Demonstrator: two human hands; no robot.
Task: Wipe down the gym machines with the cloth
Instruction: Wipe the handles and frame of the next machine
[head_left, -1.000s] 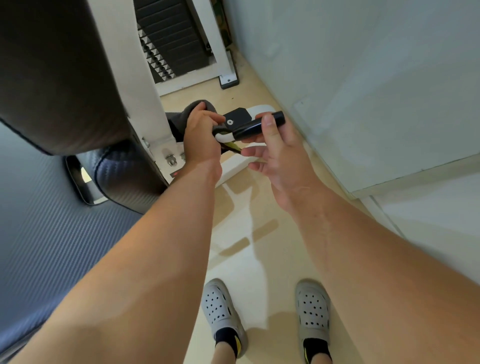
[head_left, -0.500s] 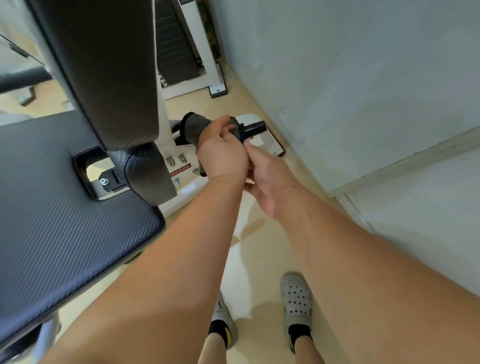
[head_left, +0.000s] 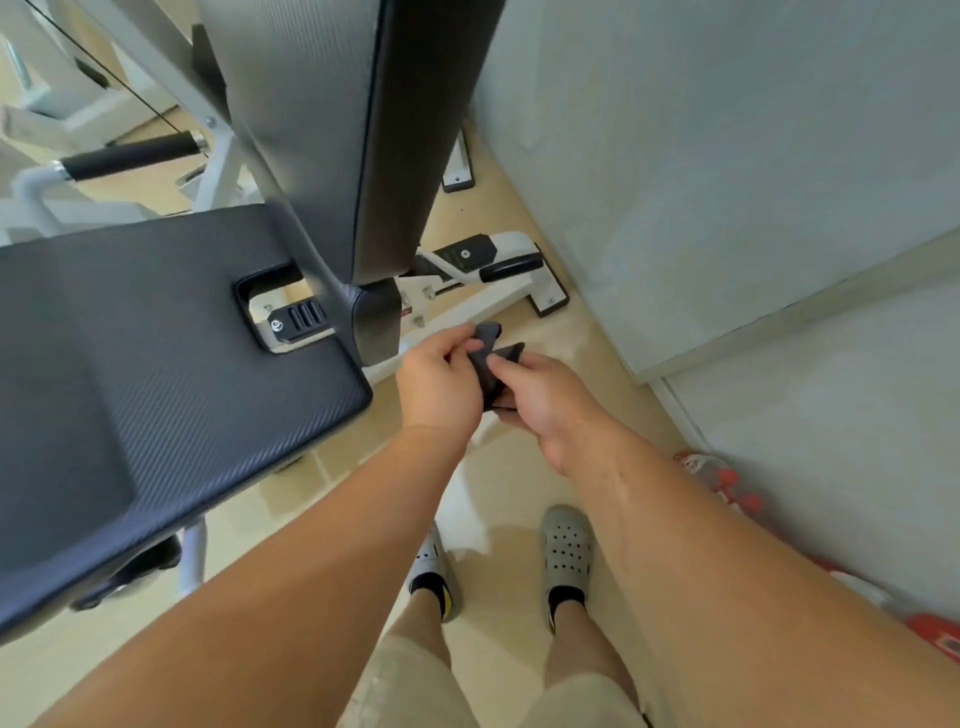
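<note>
Head view: your left hand (head_left: 441, 384) and right hand (head_left: 545, 400) both pinch the bunched dark cloth (head_left: 488, 332) between their fingertips, just right of the seat pad (head_left: 156, 364), so the left hand is nearer it

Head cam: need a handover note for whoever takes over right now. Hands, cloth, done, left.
Left hand: grips the cloth, touching nothing else.
Right hand: pinches the same cloth, apparently refolding it.
Cloth: dark grey, bunched between both hands, held in the air beside the corner of the seat.
Done: the black handle near the wall was rubbed with the cloth a second ago; both hands are off it now.
Left: seat, backrest and far grip likely remain; whether they are wiped cannot be told.
</note>
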